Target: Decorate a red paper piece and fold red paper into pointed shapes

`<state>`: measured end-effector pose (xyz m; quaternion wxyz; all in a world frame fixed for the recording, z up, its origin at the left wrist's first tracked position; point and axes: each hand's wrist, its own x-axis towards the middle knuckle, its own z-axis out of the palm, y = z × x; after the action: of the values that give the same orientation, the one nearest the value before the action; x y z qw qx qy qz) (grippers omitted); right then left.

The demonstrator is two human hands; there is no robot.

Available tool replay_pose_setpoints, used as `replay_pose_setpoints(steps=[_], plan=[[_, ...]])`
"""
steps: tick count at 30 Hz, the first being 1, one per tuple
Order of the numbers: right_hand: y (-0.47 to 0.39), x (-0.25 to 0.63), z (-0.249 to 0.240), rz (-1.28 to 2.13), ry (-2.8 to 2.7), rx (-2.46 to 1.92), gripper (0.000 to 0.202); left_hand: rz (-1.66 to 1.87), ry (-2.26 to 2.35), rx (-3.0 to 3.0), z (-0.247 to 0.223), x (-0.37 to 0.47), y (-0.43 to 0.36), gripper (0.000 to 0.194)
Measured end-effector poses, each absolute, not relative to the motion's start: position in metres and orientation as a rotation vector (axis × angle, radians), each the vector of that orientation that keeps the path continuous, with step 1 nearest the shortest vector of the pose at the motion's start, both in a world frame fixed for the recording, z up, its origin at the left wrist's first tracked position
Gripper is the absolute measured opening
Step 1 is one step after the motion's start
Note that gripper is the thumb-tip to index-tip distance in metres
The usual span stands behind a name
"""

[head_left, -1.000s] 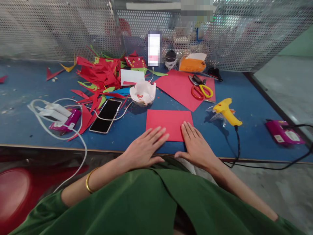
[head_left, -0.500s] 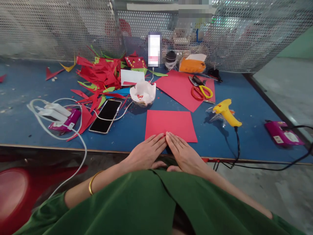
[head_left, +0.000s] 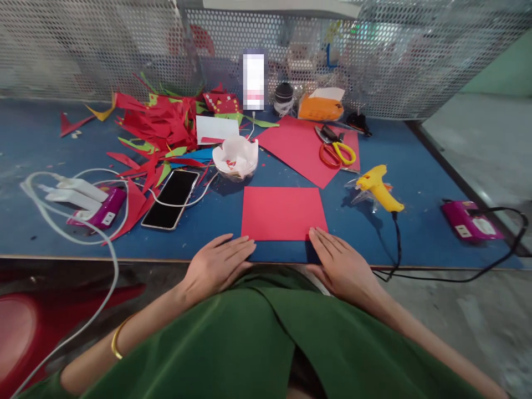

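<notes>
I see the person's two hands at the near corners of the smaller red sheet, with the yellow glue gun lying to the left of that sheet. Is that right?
Not quite: the yellow glue gun lies to the right of the smaller red sheet, as the head view shows. The left hand and right hand are indeed at its near corners.

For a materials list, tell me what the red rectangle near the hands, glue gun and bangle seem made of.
Red rectangle: apparently matte paper or card, given its crisp edges. Glue gun: probably smooth plastic, evenly yellow, moulded-looking. Bangle: likely polished metal, from its golden shine.
</notes>
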<state>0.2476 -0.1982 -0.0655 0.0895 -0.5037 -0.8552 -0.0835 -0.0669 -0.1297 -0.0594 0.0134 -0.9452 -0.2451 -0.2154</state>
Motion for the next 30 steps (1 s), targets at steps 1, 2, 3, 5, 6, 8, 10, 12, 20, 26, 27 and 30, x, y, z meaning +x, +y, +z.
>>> replay_pose_setpoints(steps=[1, 2, 3, 5, 6, 8, 10, 12, 20, 26, 27, 30], plan=[[-0.192, 0.243, -0.063, -0.282, -2.526, -1.504, 0.057, -0.741, -0.802, -2.919, -0.056, -0.062, -0.127, 0.030], [-0.184, 0.237, -0.060, -0.308, -2.528, -1.499, 0.049, -0.782, -0.843, -2.893, -0.053, -0.055, -0.123, 0.028], [-0.177, 0.231, -0.058, -0.329, -2.554, -1.464, 0.043, -0.772, -0.868, -2.877, -0.051, -0.048, -0.118, 0.028], [-0.161, 0.219, -0.054, -0.361, -2.637, -1.341, 0.038, -0.652, -0.849, -2.904, -0.047, -0.032, -0.108, 0.029], [-0.154, 0.214, -0.051, -0.362, -2.667, -1.295, 0.036, -0.607, -0.827, -2.927, -0.046, -0.025, -0.103, 0.029], [-0.139, 0.211, -0.045, -0.348, -2.673, -1.284, 0.033, -0.570, -0.793, -2.952, -0.041, -0.014, -0.090, 0.026], [-0.122, 0.215, -0.033, -0.357, -2.616, -1.353, 0.030, -0.616, -0.813, -2.944, -0.032, -0.006, -0.074, 0.029], [-0.103, 0.222, -0.017, -0.393, -2.517, -1.438, 0.029, -0.734, -0.870, -2.914, -0.018, 0.001, -0.054, 0.028], [-0.034, 0.215, 0.033, -0.271, -2.334, -1.470, 0.026, -0.938, -0.896, -2.836, 0.029, 0.023, 0.014, 0.025], [-0.021, 0.235, 0.025, -0.144, -2.307, -1.402, 0.033, -0.955, -0.957, -2.857, 0.019, 0.007, 0.027, 0.027], [-0.021, 0.246, 0.026, -0.100, -2.277, -1.393, 0.033, -0.973, -0.975, -2.848, 0.019, 0.004, 0.029, 0.028], [-0.022, 0.275, 0.029, 0.043, -2.071, -1.411, 0.034, -1.074, -1.036, -2.838, 0.020, -0.002, 0.033, 0.026]])
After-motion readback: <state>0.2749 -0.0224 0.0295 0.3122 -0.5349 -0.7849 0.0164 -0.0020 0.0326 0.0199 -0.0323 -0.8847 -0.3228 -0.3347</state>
